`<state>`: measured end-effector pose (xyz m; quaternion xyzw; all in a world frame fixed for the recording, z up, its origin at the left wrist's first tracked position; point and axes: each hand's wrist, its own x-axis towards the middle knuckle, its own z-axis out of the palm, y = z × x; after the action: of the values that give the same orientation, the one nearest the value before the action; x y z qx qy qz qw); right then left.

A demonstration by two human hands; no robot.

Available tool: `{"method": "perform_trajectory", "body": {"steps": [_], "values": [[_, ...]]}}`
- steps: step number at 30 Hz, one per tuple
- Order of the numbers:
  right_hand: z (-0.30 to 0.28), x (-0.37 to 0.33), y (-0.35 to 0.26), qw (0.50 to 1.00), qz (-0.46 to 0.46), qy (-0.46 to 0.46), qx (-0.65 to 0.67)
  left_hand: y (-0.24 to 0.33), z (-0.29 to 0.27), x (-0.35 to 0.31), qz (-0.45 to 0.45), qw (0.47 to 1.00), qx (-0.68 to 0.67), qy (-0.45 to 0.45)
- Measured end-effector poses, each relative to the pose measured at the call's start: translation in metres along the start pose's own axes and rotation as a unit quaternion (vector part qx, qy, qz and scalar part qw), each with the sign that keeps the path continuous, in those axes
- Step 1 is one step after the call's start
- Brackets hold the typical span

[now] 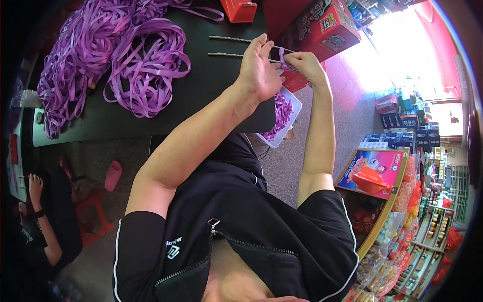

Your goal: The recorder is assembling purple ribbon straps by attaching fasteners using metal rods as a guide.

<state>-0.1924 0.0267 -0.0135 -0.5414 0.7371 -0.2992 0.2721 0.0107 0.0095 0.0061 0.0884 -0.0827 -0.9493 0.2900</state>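
Observation:
Two thin metal rods with a twisted surface [226,54] lie side by side, reaching past the right end of the black table. A narrow purple ribbon [282,52] passes across both rods near their right end. My right hand [306,66] is closed, its fingertips pinched on the ribbon at the rods. Over the middle of the rods is my left hand [259,70], fingers stretched out and somewhat apart, seemingly holding nothing. A red block-like object [294,80] shows beneath the hands, partly hidden. Below it a white bin [298,103] contains short purple ribbon pieces [283,117].
Heaped purple ribbon [83,55] and a looser coil [146,70] cover the left of the black table [211,95]. A red container [239,11] stands at its far edge, near a red carton [324,30]. Another person's hand [35,189] and stocked shelves [427,226] flank me.

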Motion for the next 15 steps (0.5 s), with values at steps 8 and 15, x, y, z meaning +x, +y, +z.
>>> {"method": "perform_trajectory", "body": {"steps": [8,15], "values": [[0.003,-0.014,-0.013,0.991,0.023,0.013,0.135,0.0,0.0,-0.003,-0.002,1.0,0.002,0.001],[0.003,0.0,-0.008,0.985,0.038,-0.078,0.151,-0.002,0.005,-0.004,-0.004,1.0,0.008,0.003]]}}
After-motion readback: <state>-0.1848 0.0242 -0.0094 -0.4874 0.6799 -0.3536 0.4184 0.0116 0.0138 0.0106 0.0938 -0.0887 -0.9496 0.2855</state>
